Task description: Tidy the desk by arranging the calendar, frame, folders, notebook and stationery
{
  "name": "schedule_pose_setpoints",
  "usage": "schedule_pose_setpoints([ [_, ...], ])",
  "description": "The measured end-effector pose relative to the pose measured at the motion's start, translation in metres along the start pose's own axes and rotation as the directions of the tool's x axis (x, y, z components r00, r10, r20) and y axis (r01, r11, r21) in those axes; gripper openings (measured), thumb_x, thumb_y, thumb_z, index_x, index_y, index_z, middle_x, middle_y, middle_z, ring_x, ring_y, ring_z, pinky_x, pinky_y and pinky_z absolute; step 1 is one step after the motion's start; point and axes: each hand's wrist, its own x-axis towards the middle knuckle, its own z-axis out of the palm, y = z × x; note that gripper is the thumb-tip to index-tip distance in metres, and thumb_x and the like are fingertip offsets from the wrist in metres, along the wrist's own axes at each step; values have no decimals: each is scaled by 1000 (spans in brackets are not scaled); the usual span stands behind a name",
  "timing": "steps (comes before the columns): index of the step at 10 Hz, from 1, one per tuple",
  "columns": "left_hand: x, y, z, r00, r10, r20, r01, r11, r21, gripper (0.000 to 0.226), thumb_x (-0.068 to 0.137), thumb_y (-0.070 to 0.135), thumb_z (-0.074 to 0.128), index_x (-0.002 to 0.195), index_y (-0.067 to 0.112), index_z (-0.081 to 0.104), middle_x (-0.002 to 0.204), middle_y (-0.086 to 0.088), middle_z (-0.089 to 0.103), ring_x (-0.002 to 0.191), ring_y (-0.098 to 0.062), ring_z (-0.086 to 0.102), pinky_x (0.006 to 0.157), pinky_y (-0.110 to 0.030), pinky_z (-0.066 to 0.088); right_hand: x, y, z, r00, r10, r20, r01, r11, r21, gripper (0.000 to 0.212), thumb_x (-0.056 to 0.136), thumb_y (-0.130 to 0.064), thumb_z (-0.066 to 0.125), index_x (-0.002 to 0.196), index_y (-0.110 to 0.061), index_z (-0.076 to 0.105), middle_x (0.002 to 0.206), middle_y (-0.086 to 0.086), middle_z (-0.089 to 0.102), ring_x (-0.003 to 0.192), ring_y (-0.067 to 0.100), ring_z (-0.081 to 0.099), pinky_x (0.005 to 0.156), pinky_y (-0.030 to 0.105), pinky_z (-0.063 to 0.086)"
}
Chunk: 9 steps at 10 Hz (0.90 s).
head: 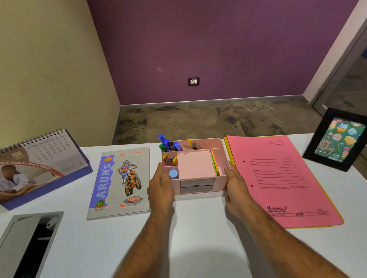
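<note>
Head view: hands (pixel 160 191) flank organizer (pixel 194 167) between notebook (pixel 119 183), folder (pixel 280 181).

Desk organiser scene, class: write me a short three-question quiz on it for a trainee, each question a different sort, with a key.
1. True or false: both hands touch the pink desk organiser.
2. Which lies directly right of the organiser? A) desk calendar B) pink folder C) notebook
3. Fill in: the photo frame stands at the desk's far ____ corner.

Key: 1 true, left hand and right hand on its sides; 2 B; 3 right.
</note>
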Motion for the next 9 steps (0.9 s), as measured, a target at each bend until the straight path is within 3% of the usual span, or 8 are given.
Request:
schedule_pose_setpoints([
  [1,-1,-1,-1,1000,9,6,-9,1000,-18,41,102,21,32,133,29,58,118,2,66,91,-9,61,52,-13,47,1,3,0,1000,-1,6,1,1000,7,28,101,-31,41,107,-48,63,123,-4,68,111,19,67,96,45,54],
  [2,0,-1,-2,1000,16,16,-16,1000,-27,42,101,21,32,132,30,59,117,3,65,91,-8,61,54,-11,50,3,4,0,1000,11,-7,-11,1000,5,27,101,-31,41,109,-47,62,121,-6,69,110,18,67,96,44,54],
  [3,4,-4,-2,998,54,29,-55,999,3,49,92,30,32,134,35,56,124,3,65,104,-19,61,87,-37,56,5,3,-1,1000,21,13,-21,999,-43,34,93,-46,45,125,-49,56,130,-12,64,120,16,61,107,50,44],
  [4,6,-6,-2,998,45,54,-46,999,13,48,95,29,32,138,35,52,129,2,63,109,-20,59,94,-43,53,8,6,-4,998,48,35,-46,997,-69,45,85,-59,47,130,-55,49,140,-16,55,130,15,51,113,52,35],
  [5,5,-4,-4,994,-7,107,1,998,55,43,102,37,32,144,34,44,141,1,53,121,-21,53,100,-41,49,-4,-2,-4,996,86,29,-84,993,-78,54,93,-59,42,144,-51,30,155,-18,33,140,13,36,119,51,26],
  [6,-3,-4,-5,992,-34,125,22,995,98,49,102,46,32,149,32,35,151,1,43,132,-25,45,109,-48,41,-17,-2,-4,996,87,20,-86,995,-53,54,98,-54,39,149,-47,22,157,-17,28,142,12,33,120,48,23],
  [8,-31,-3,-19,993,38,113,-59,979,197,66,99,50,41,155,25,19,157,-3,34,140,-27,37,113,-43,33,-77,-8,0,998,-38,-46,35,998,-58,48,102,-43,41,149,-39,30,154,-9,36,139,15,36,117,47,30],
  [9,-53,-6,-28,977,182,114,-211,915,345,72,97,50,45,155,21,14,159,-5,30,144,-28,29,116,-47,30,-125,-11,1,978,-155,-141,145,987,-75,47,101,-35,46,146,-39,33,152,-9,36,136,16,39,114,48,34],
])
